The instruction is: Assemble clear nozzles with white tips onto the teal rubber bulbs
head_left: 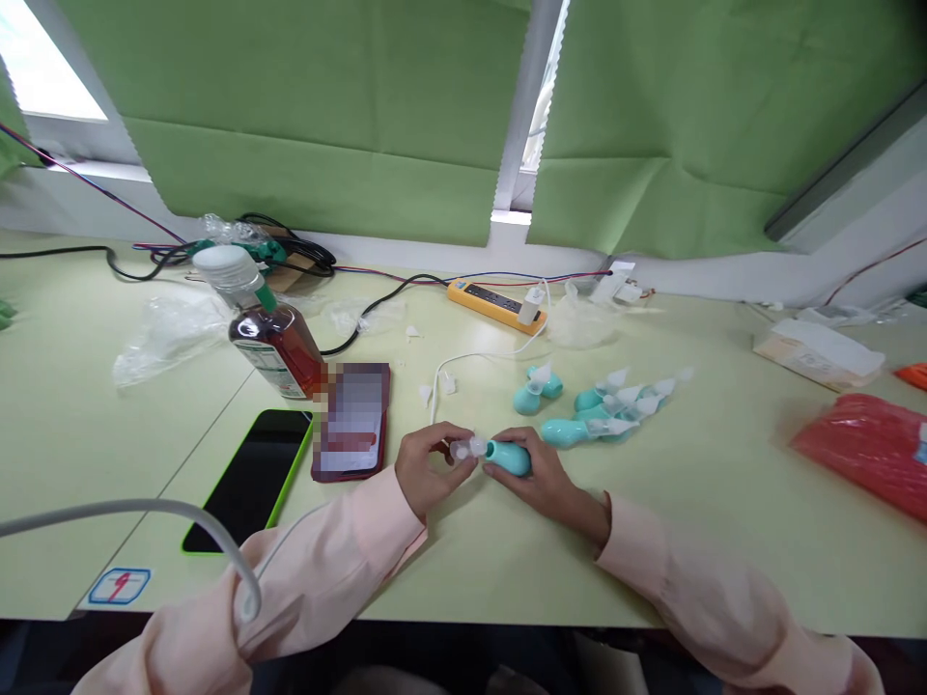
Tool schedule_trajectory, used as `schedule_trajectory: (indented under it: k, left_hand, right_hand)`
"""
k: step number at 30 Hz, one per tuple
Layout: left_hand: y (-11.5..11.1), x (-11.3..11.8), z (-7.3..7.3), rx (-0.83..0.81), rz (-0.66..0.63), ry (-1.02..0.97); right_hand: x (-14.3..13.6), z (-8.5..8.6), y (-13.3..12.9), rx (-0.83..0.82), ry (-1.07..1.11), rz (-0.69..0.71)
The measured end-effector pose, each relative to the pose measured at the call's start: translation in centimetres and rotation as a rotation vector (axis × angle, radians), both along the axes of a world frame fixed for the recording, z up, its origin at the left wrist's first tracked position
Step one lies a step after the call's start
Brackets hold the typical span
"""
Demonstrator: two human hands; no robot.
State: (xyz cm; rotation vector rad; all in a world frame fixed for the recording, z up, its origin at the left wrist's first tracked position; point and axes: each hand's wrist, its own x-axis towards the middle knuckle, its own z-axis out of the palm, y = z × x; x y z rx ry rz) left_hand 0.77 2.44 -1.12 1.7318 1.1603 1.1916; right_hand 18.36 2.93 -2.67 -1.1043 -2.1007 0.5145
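Observation:
My right hand (532, 473) is closed round a teal squeeze bulb (511, 458), its open mouth facing left. Between the fingertips of my left hand (433, 468) is a clear plastic nozzle (467, 448). The nozzle's end is right at the bulb's mouth; whether it is inside cannot be made out. Just beyond my right hand lie several teal bulbs fitted with translucent tips, among them a long one (566, 432). A pair of bulbs (527, 399) rests a little to their left, also with a pale tip.
To the left are a phone in a red case (354, 425), a green-edged phone (250, 478) and a bottle of dark liquid (279, 347). A yellow power strip (492, 307) lies behind, its white cable (478, 355) running forward. At right are a red plastic bag (865, 449) and a tissue pack (818, 349).

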Motion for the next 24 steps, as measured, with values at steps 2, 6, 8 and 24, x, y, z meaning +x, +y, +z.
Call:
schedule_trajectory:
  k: [2,6,8,24]
  left_hand:
    - [0.1,-0.1,0.1,-0.002,-0.054,0.030]
    - [0.2,-0.4,0.2,-0.061,-0.141,0.038]
    - [0.2,-0.4,0.1,-0.095,-0.174,0.039]
    - [1.5,-0.5,-1.2,-0.322,-0.394,0.045]
  right_hand:
    - [0.0,0.1,-0.3,-0.015,0.012,-0.001]
    - [0.0,1.0,-0.5,-0.082,0.036,0.020]
    - [0.1,1.5,-0.4,-0.121,0.061,0.020]
    - [0.2,0.9,0.0,-0.063,0.014,0.101]
